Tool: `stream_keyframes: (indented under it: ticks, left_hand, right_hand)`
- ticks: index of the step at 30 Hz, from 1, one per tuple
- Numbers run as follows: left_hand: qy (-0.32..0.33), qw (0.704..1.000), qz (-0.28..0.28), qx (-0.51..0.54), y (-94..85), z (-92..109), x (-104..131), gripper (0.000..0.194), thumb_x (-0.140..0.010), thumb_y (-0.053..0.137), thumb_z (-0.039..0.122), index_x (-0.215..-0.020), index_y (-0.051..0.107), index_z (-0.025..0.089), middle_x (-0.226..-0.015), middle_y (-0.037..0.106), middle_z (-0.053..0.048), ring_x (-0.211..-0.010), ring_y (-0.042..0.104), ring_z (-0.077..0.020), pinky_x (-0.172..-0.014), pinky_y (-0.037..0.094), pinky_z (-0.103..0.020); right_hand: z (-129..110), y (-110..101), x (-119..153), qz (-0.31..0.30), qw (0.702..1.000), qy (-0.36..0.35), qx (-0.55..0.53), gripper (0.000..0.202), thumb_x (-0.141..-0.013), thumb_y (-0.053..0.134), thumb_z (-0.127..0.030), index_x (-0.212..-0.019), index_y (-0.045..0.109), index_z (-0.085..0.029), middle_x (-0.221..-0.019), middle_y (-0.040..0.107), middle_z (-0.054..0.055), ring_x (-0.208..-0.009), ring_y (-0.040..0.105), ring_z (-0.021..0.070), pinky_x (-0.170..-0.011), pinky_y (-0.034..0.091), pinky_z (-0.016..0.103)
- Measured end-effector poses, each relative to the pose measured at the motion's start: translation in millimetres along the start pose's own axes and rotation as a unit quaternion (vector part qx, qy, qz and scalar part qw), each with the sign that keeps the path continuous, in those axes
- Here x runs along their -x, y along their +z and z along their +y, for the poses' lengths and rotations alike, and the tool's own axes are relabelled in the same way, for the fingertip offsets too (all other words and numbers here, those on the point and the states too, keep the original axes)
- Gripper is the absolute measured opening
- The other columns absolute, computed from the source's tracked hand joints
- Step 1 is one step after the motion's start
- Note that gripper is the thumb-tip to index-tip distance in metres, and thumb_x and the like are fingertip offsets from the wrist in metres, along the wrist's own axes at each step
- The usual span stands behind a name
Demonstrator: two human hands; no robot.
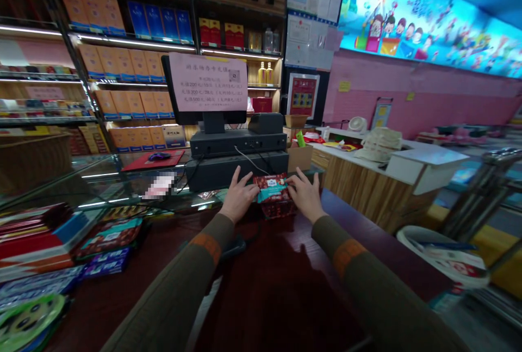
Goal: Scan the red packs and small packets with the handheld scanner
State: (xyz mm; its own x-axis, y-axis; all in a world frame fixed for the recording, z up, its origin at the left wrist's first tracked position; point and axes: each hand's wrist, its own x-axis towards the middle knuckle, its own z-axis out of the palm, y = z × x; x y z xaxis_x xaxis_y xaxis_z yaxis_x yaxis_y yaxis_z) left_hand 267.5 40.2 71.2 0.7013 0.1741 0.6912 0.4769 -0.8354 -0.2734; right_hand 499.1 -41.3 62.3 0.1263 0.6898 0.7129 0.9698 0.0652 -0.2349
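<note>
Between my hands is a brown and teal snack packet (pixel 272 187), standing up from the dark red tabletop with its printed front toward me. My left hand (pixel 240 198) pinches its left edge, with some fingers raised. At the right edge, my right hand (pixel 305 194) pinches it too, fingers partly spread. Below the packet, the glossy surface carries a dark reddish patch, perhaps its reflection. A dark handheld device (pixel 234 247) lies near my left forearm, partly hidden by the sleeve.
Behind the packet stands a cash register with a monitor (pixel 207 88) bearing a paper sign. Packaged snacks (pixel 112 238) and boxes (pixel 32 243) are piled at the left. A glass counter (pixel 98 178) lies beyond them. A white bin (pixel 442 257) stands right of the table.
</note>
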Motion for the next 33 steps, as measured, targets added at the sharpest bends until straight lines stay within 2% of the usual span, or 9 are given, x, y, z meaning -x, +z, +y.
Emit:
stream_keyframes:
  ticks: [6,11,16,23,33]
  left_hand:
    - [0.000,1.000,-0.014,0.008,15.5,6.7,-7.2,0.018,-0.094,0.053,0.016,-0.087,0.069,0.021,-0.088,0.077,-0.003,-0.132,0.057,-0.0307,-0.124,0.013,-0.068]
    - [-0.013,0.998,-0.049,0.024,22.4,10.0,-8.7,0.017,-0.094,0.053,0.018,-0.089,0.070,0.021,-0.089,0.078,-0.002,-0.130,0.059,-0.0312,-0.123,0.010,-0.069]
    - [-0.020,0.997,-0.074,0.033,24.3,8.9,-9.1,0.019,-0.097,0.051,0.021,-0.092,0.069,0.024,-0.092,0.079,0.000,-0.130,0.059,-0.0285,-0.124,0.005,-0.066]
    - [-0.014,0.994,-0.091,0.050,25.8,5.0,-5.0,0.021,-0.099,0.048,0.025,-0.095,0.068,0.024,-0.093,0.078,0.000,-0.128,0.061,-0.0271,-0.123,0.003,-0.067]
    - [-0.024,0.993,-0.108,0.051,26.4,6.9,-7.4,0.022,-0.101,0.046,0.026,-0.097,0.068,0.023,-0.098,0.078,0.000,-0.130,0.059,-0.0278,-0.123,0.007,-0.068]
  right_hand:
    - [17.1,3.9,-2.1,-0.022,1.000,0.019,0.001,0.021,-0.088,0.047,-0.014,-0.096,0.064,-0.024,-0.115,0.074,0.006,-0.144,0.043,0.0269,-0.117,0.003,0.071]
    - [25.8,8.5,0.2,-0.051,0.998,0.038,-0.008,0.022,-0.087,0.047,-0.013,-0.096,0.064,-0.025,-0.112,0.075,0.005,-0.144,0.043,0.0262,-0.116,0.002,0.072]
    - [29.5,12.6,1.6,-0.065,0.997,0.049,-0.016,0.022,-0.087,0.046,-0.013,-0.096,0.064,-0.024,-0.115,0.073,0.004,-0.144,0.043,0.0257,-0.117,0.004,0.071]
    - [33.3,17.7,-0.9,-0.089,0.994,0.061,-0.025,0.023,-0.087,0.047,-0.014,-0.097,0.064,-0.025,-0.114,0.074,0.004,-0.143,0.043,0.0256,-0.116,0.004,0.070]
    - [35.7,20.0,-1.8,-0.101,0.990,0.081,-0.056,0.021,-0.086,0.047,-0.013,-0.094,0.062,-0.025,-0.108,0.076,0.003,-0.141,0.046,0.0259,-0.116,0.005,0.071]
